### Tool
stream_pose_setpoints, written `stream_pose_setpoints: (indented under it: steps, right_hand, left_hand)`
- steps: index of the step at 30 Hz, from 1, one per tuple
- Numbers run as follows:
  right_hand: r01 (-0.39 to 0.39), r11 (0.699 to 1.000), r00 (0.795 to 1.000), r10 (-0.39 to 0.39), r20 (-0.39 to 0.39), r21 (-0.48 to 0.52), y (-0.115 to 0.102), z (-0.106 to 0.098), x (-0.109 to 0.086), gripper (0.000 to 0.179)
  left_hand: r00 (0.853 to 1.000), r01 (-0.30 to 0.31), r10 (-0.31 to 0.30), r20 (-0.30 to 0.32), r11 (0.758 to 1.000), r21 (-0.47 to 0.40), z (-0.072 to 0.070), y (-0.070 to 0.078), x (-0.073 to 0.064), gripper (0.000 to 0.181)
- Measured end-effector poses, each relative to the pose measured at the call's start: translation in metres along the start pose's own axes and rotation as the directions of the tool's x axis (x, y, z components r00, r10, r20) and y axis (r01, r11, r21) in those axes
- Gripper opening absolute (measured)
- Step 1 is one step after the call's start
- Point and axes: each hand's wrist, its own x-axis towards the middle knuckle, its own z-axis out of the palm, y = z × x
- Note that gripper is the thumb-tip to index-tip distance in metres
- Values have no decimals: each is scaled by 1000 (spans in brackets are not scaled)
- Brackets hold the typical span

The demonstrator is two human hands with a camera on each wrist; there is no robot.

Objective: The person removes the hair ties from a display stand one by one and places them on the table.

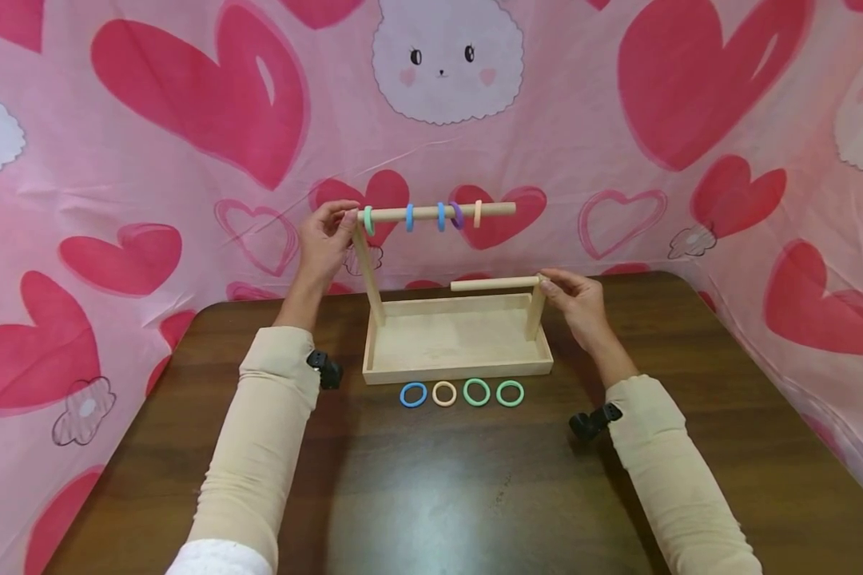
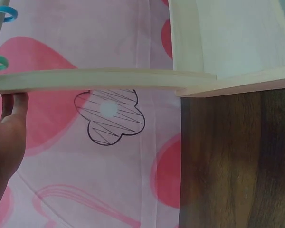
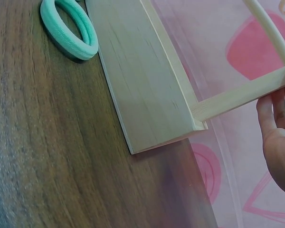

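While five rings (image 1: 409, 218) hang on one rod (image 1: 426, 212), four lie flat.

A brown table (image 1: 417, 487) carries a wooden stand (image 1: 458, 372) and four rings (image 1: 466, 392).

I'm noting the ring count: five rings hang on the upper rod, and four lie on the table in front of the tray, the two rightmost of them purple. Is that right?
Not quite: the head view shows that the two rightmost rings on the table are green. Five rings do hang on the upper rod, and four lie in front of the tray.
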Motion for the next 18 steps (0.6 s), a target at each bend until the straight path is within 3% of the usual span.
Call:
stream_pose_setpoints:
  steps: [11, 18]
  right_hand:
    - [-9, 1000, 1000, 9, -10, -5, -1, -1, 0, 38]
    - [-16, 1000, 1000, 16, -2, -2, -2, 0, 0, 34]
  left_hand:
    - [999, -42, 42, 0, 999, 19, 0, -2, 2, 27]
    - [1000, -29, 29, -7, 999, 36, 0, -3, 0, 28]
